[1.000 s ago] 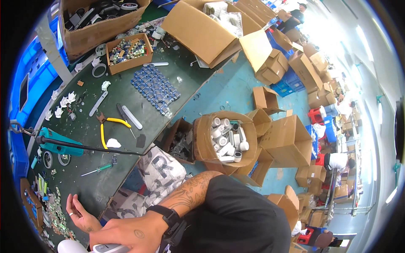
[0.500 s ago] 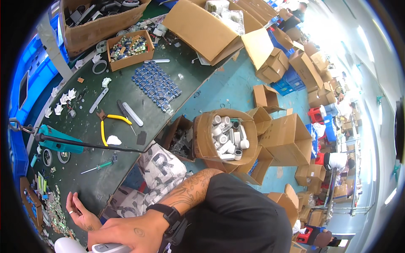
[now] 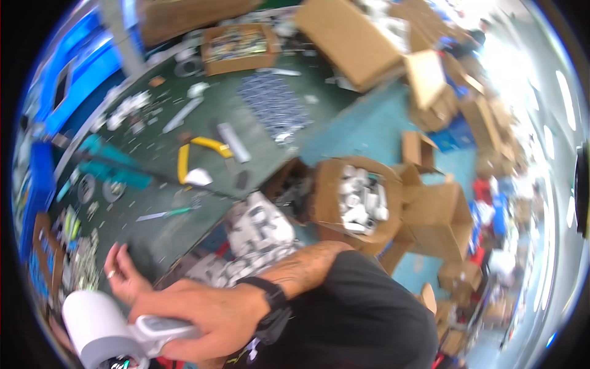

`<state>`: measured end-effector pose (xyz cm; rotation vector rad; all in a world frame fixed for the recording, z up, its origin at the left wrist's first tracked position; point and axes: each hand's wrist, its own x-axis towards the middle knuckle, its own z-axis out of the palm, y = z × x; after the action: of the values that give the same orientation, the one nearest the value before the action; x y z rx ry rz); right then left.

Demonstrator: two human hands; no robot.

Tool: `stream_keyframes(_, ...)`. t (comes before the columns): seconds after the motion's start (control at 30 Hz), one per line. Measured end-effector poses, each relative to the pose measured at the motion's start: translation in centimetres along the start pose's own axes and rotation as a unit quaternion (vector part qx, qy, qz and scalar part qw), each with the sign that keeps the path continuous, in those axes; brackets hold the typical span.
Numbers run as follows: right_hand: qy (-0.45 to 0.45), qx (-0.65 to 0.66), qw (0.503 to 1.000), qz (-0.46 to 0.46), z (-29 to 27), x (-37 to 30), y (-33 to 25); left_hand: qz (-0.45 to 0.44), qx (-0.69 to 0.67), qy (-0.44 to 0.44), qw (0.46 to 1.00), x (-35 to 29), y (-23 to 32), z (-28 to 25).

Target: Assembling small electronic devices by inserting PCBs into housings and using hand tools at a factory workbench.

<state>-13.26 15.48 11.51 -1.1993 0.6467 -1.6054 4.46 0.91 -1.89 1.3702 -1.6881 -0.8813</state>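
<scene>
My right hand [image 3: 203, 313], with a dark watch on its wrist, is closed around the grey-and-white handle of a white hair-dryer-shaped device [image 3: 92, 313]. The device's thick barrel has a grey band, and its lower end shows inner parts. Just beyond the right hand is my left hand [image 3: 126, 273], a ring on one finger. Its fingers are raised, loosely bent and apart, with nothing seen in them. The right hand hides part of the left palm and wrist. On the green workbench [image 3: 172, 230] beyond lies a green-handled screwdriver [image 3: 175, 212].
Yellow-handled cutters [image 3: 209, 147], a teal tool [image 3: 114, 163] with a dark cord and rows of blue circuit boards [image 3: 273, 101] lie on the bench. Small parts [image 3: 86, 264] are heaped at left. Right of the bench stands a carton [image 3: 326, 194] of white parts.
The view has shifted and blurred, so the bench appears farther right and the hands higher. More of the white device now shows, including its barrel and lower end.
</scene>
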Motion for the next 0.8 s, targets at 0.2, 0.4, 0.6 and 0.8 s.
stream_keyframes(0.2,-0.052,-0.018,0.996,0.068,-0.8,0.1,-0.5,0.004,-0.051,0.0,0.999,-0.2,0.2,0.5)
stream_keyframes(0.4,-0.084,-0.007,0.995,0.053,-0.2,0.0,0.6,0.022,-0.028,0.042,0.998,-0.9,2.2,0.4)
stream_keyframes(0.6,-0.042,0.106,0.966,0.232,-0.6,-0.6,2.7,0.059,-0.05,0.051,0.996,-1.4,1.5,0.9)
stream_keyframes(0.8,0.035,0.104,0.963,0.244,-1.2,0.5,6.2,0.045,-0.11,0.085,0.989,-1.5,2.4,-0.5)
